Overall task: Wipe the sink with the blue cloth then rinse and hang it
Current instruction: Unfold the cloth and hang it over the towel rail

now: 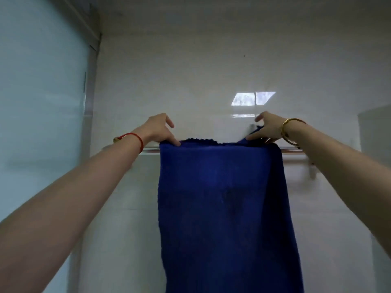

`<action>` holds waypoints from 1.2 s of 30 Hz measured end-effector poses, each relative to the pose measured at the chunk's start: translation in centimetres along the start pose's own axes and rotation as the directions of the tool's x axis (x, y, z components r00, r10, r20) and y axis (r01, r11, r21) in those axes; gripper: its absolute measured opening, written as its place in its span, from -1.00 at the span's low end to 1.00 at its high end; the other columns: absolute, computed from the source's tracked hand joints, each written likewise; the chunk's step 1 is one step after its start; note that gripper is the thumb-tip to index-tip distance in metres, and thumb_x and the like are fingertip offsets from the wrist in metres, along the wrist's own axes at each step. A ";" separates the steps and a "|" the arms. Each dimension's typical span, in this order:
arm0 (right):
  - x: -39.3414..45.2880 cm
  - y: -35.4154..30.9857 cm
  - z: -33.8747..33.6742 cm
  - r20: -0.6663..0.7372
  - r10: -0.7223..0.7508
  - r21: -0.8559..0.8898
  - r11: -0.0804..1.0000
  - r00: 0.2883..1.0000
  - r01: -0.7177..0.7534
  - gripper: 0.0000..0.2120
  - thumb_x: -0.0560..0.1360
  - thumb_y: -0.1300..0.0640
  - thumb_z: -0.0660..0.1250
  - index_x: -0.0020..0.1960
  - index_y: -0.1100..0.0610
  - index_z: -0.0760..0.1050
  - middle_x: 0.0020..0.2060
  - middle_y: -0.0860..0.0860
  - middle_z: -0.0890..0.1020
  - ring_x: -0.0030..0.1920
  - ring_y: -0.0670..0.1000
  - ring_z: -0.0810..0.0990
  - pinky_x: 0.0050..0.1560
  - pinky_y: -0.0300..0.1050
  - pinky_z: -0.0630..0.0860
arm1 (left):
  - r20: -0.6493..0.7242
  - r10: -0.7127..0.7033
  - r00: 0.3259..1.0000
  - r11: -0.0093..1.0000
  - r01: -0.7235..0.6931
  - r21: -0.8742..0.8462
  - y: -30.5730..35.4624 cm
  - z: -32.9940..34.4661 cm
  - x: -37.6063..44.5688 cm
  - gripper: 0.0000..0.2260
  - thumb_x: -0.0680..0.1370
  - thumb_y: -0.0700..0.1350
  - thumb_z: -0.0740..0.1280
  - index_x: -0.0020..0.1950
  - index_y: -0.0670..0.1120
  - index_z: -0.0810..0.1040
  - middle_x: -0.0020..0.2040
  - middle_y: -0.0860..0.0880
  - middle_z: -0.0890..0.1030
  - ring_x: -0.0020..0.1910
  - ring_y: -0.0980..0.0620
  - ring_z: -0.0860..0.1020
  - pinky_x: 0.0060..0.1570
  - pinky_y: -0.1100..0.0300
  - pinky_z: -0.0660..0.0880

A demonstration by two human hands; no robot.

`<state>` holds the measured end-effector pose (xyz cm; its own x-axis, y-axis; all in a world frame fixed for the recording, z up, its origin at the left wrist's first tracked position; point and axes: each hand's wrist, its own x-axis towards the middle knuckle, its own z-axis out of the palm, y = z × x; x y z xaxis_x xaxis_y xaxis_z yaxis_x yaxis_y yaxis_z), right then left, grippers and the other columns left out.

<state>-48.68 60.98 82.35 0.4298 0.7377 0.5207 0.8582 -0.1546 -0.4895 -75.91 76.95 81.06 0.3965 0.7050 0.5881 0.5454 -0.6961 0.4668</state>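
The blue cloth (222,208) hangs draped over a metal towel rail (296,154) on the white tiled wall, its long front flap falling to the bottom of the view. My left hand (158,130) pinches the cloth's top left corner at the rail. At the top right corner, my right hand (266,130) pinches the fold, with its other fingers spread. The sink is out of view.
A frosted glass panel (42,102) with a metal frame stands close on the left. The glossy wall tiles (190,70) reflect a window. A pale box-like shape (376,132) sits on the wall at the right edge.
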 end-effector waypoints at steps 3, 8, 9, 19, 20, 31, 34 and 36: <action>-0.9 -0.5 -0.8 0.063 -0.026 -0.110 0.993 0.998 0.033 -0.47 0.41 -0.08 0.47 0.21 0.25 0.46 -0.18 0.08 0.65 -0.21 0.02 0.63 -0.20 -0.12 0.60 | 0.068 -0.039 0.997 0.997 0.034 0.067 -0.1 -0.5 -1.1 -0.50 0.31 -0.04 0.64 0.15 -0.09 0.53 0.11 -0.12 0.61 0.11 -0.12 0.60 0.19 -0.02 0.57; -3.1 -0.9 -0.4 0.243 0.002 -0.335 0.939 0.970 0.082 -0.61 0.54 -0.18 0.25 0.08 0.13 0.58 -0.02 0.04 0.63 -0.08 0.03 0.61 0.00 -0.10 0.57 | 0.131 0.075 0.989 0.996 -0.081 0.044 -0.9 -0.9 -3.1 -0.87 0.47 -0.22 0.51 -0.01 -0.07 0.67 0.05 -0.09 0.70 -0.04 0.04 0.63 0.01 0.17 0.59; -3.5 -0.8 -0.2 0.253 0.011 -0.373 0.924 0.967 0.087 -0.59 0.55 -0.20 0.22 0.10 0.11 0.59 0.00 0.05 0.64 -0.05 0.05 0.62 0.05 -0.07 0.55 | 0.129 0.102 0.986 0.994 -0.107 0.026 -1.1 -0.9 -3.6 -0.87 0.49 -0.24 0.48 0.01 -0.08 0.69 0.05 -0.08 0.71 -0.06 0.08 0.63 -0.02 0.23 0.58; -7.8 2.1 2.6 -0.068 -0.217 -0.099 0.973 0.974 0.209 -0.75 0.57 -0.07 0.22 0.19 -0.02 0.47 0.15 0.04 0.58 0.15 0.11 0.49 0.19 0.04 0.44 | -0.464 0.223 0.857 0.975 -0.195 0.108 -2.6 2.8 -9.4 -0.74 0.54 0.01 0.40 0.20 -0.03 0.59 0.15 -0.02 0.61 0.21 -0.05 0.51 0.23 -0.03 0.46; -8.3 3.1 3.3 -0.194 -0.280 -0.114 0.958 0.940 0.262 -0.76 0.55 -0.03 0.25 0.20 -0.02 0.46 0.15 0.03 0.57 0.19 0.12 0.46 0.21 0.08 0.43 | -0.575 0.199 0.794 0.980 -0.166 0.111 -2.9 3.7 -10.3 -0.72 0.52 0.02 0.42 0.18 -0.05 0.56 0.15 -0.06 0.57 0.19 -0.08 0.47 0.18 -0.03 0.46; -11.7 5.3 7.6 -0.639 -0.043 0.206 0.952 0.768 0.225 -0.83 0.52 0.21 0.35 0.06 0.24 0.43 -0.14 0.07 0.55 -0.14 0.08 0.52 -0.07 -0.01 0.47 | -0.351 -0.209 0.913 0.823 -0.030 -0.568 -2.9 7.8 -12.6 -0.80 0.50 -0.13 0.47 0.06 -0.21 0.61 -0.01 -0.13 0.68 -0.02 -0.07 0.65 0.11 -0.02 0.61; -11.9 3.9 6.5 -0.645 0.076 0.408 0.875 0.761 0.259 -0.85 0.56 0.16 0.28 0.08 0.21 0.47 -0.13 0.02 0.55 -0.13 -0.02 0.50 -0.06 -0.18 0.42 | -0.412 -0.224 0.883 0.772 -0.097 -0.628 -2.2 6.9 -12.1 -0.82 0.53 -0.13 0.45 0.06 -0.17 0.57 0.03 -0.16 0.68 0.01 -0.08 0.65 0.06 0.07 0.61; -11.1 3.6 5.3 -0.615 0.175 0.508 0.834 0.769 0.217 -0.82 0.55 0.10 0.30 0.06 0.19 0.52 -0.12 0.03 0.58 -0.09 0.01 0.53 0.00 -0.15 0.47 | -0.453 -0.228 0.862 0.762 -0.132 -0.634 -1.8 5.9 -11.5 -0.81 0.53 -0.10 0.45 0.08 -0.14 0.57 0.03 -0.13 0.67 0.01 -0.05 0.64 0.08 0.08 0.60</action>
<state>-51.83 55.70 71.11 0.6529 0.1357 0.7452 0.6662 0.3653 -0.6502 -77.13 70.84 69.58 -0.1169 0.7047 0.6998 -0.1048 -0.7095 0.6969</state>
